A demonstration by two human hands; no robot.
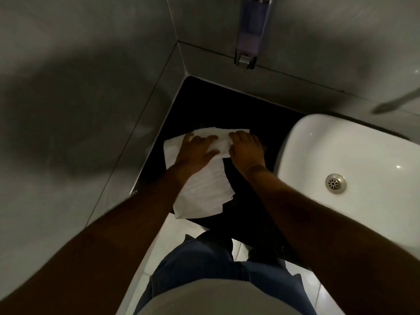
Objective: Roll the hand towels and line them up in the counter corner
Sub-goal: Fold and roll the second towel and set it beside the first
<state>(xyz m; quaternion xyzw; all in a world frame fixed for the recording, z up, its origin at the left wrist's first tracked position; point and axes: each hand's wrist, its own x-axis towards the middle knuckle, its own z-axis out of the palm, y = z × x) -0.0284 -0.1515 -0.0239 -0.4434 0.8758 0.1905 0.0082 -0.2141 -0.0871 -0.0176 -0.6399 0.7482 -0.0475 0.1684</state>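
A stack of white paper hand towels [204,192] lies on the black counter [204,103], its near end hanging over the counter's front edge. One towel [221,138] lies crosswise over the stack's far end. My left hand [196,153] presses flat on this towel and the stack, fingers spread. My right hand [246,147] rests on the towel's right end, fingers curled over its edge. The counter corner behind the towels is dark and bare.
A white basin [354,160] with a metal drain [335,183] fills the counter's right side. A soap dispenser [250,32] hangs on the back wall. Grey tiled walls [91,87] close the left and back. A faucet tip [395,103] shows at the right.
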